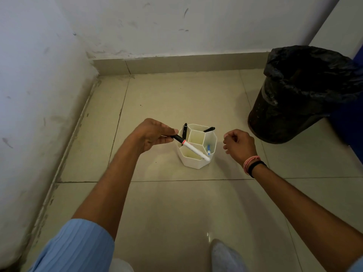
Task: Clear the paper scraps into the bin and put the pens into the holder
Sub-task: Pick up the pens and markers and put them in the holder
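Note:
A white honeycomb pen holder (193,162) stands on the tiled floor. My left hand (152,134) grips the black cap end of a white marker (194,149), which lies slanted across the top of the holder. A black pen (184,130) stands in the back left cell, another black pen (209,129) leans at the back right, and a blue-and-white pen (208,150) sits in the right cell. My right hand (238,144) hovers just right of the holder, fingers curled, holding nothing. I see no paper scraps on the floor.
A black bin (294,99) lined with a black bag stands to the right against a blue object (349,122). White walls meet in a corner at the back left. My shoe (225,256) shows at the bottom.

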The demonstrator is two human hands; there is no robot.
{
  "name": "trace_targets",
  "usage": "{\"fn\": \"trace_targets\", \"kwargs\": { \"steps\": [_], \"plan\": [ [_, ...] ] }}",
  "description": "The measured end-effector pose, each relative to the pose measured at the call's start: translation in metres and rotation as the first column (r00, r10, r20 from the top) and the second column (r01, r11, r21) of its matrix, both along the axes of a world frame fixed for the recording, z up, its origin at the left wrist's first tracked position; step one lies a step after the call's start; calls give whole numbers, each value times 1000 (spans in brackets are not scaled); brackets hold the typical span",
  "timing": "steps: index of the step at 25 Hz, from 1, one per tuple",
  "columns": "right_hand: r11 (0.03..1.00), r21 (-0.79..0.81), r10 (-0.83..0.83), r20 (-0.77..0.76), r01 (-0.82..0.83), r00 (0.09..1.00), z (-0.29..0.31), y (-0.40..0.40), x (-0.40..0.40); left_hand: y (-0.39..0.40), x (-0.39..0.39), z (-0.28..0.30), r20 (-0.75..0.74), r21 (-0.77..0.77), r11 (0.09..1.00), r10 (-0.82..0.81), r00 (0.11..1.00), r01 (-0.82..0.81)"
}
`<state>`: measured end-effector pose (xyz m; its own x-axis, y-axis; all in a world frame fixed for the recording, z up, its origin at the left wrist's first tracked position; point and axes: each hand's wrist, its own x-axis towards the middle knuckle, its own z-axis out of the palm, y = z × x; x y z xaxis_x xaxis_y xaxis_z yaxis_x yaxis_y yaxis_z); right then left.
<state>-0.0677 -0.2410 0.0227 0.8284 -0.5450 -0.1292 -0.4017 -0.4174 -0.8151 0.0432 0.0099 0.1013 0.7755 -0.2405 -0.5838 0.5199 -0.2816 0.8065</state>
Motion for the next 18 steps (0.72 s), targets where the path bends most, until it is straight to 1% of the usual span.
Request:
{"fn": "trace_targets", "kwargs": {
  "steps": [5,8,11,15,16,17,18],
  "plan": [
    [1000,5,10,-5,-10,1000,-4,-5,-6,5,9,13,61,9,999,32,998,-33],
    [1000,29,-3,-14,3,1000,-2,-6,-7,2,8,15,99,62,998,17,995,-23],
    [999,45,1,-24,0,1000,-2,-4,-6,-9,-2,8,54,72,996,-53,997,49],
    [994,112,18,-46,-12,999,-2,3,-3,-7,-8,4,-75,74,971,-223,972,228],
    [992,124,27,-56,-20,998,-2,5,-3,-5,-8,2,-77,102,963,-242,967,249],
    [991,131,33,-66,-24,997,-4,6,-3,-4,-8,-3,-41,152,960,-231,972,235],
    [990,142,37,-77,-26,996,-5,7,-4,-4,-8,-11,26,196,963,-192,981,183]
  ]
}}
